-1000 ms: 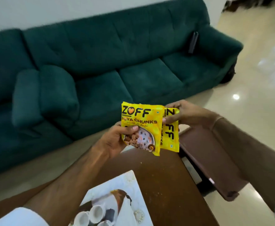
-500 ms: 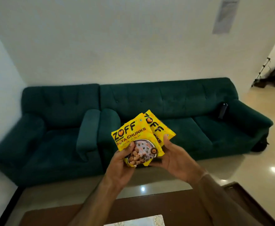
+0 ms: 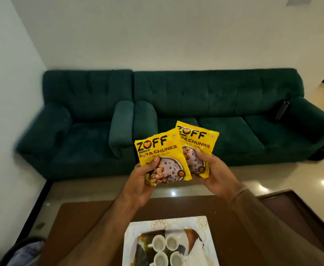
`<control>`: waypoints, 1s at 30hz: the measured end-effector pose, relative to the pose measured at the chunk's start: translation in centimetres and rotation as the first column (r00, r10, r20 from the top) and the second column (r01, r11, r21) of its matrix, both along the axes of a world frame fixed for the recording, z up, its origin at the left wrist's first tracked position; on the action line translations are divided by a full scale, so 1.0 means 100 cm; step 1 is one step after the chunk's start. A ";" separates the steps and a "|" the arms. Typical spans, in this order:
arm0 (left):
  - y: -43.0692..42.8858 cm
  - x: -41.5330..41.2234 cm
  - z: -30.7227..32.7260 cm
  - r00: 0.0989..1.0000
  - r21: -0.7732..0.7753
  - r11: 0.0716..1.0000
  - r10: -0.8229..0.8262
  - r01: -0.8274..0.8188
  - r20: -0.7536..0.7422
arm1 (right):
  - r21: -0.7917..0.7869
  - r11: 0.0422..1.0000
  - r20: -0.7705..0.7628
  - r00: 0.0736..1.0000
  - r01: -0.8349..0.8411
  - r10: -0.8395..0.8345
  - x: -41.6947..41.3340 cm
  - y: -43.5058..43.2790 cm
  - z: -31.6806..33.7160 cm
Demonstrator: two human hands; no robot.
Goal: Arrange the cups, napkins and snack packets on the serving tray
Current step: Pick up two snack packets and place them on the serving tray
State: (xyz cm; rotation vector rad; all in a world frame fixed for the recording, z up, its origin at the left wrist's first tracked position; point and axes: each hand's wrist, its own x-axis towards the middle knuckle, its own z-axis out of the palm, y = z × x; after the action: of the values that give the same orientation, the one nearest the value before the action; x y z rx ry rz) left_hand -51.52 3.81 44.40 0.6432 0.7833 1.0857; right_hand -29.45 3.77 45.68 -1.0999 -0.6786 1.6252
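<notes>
Two yellow snack packets are held up in front of me, well above the table. My left hand (image 3: pixel 141 184) grips the front snack packet (image 3: pixel 158 148) by its lower edge. My right hand (image 3: pixel 214 170) grips the second snack packet (image 3: pixel 197 140), which fans out behind and to the right of the first. Below them, a white patterned serving tray (image 3: pixel 130 240) rests on the brown table. Several small white cups (image 3: pixel 166 250) stand grouped on it, with a white napkin (image 3: pixel 194 250) beside them at the right.
The brown wooden table (image 3: pixel 76 225) fills the lower part of the view, with a raised dark edge (image 3: pixel 311 210) at the right. A dark green sofa (image 3: pixel 205 104) stands beyond it against the white wall. A dark bag (image 3: pixel 23 250) lies at the lower left.
The view has tilted back down, so the tray with its cups shows again. The two packets have spread apart, the rear one now standing out to the right.
</notes>
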 end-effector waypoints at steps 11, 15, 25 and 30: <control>-0.035 -0.046 -0.166 0.959 -0.357 0.913 0.107 -0.200 -0.263 | -0.282 0.959 0.199 0.976 -0.034 0.093 0.037 -0.020 -0.169; -0.055 -0.059 -0.238 0.909 -0.385 0.876 0.126 -0.289 -0.397 | -0.315 0.947 0.319 0.933 -0.059 0.164 0.049 -0.038 -0.252; -0.106 -0.085 -0.396 0.796 -0.530 0.732 0.030 -0.429 -0.604 | -0.467 0.884 0.453 0.861 0.008 0.231 0.066 -0.101 -0.412; -0.127 -0.096 -0.433 0.709 -0.546 0.675 -0.047 -0.496 -0.704 | -0.490 0.868 0.536 0.813 0.079 0.229 0.079 -0.139 -0.446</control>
State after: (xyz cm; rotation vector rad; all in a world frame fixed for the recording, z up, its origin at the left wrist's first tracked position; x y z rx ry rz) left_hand -61.08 -8.92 1.09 0.2275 1.8808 0.6526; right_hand -21.52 -10.10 1.08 -2.0298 -0.7121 1.5690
